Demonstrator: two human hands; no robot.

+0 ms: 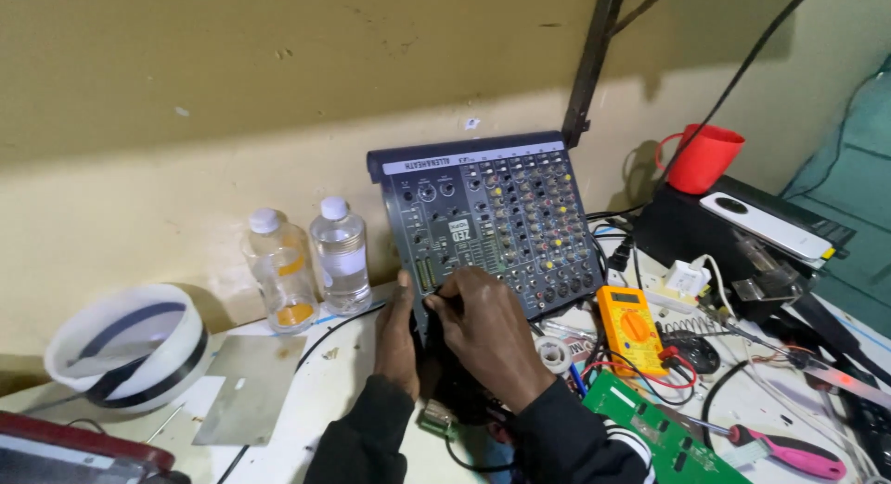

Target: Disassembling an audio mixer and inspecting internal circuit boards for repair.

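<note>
fingers of the right hand pinched shut at the near left edge of the audio mixer, maybe on a small tool or screw, too small to tell. left hand clamped on the mixer's lower left corner, steadying it. mixer sits propped on the worktop, panel tilted toward the camera, yellow multimeter just beside it. looks like edge-fastener work; next move needs steady bracing and fine fingertip control.
</note>
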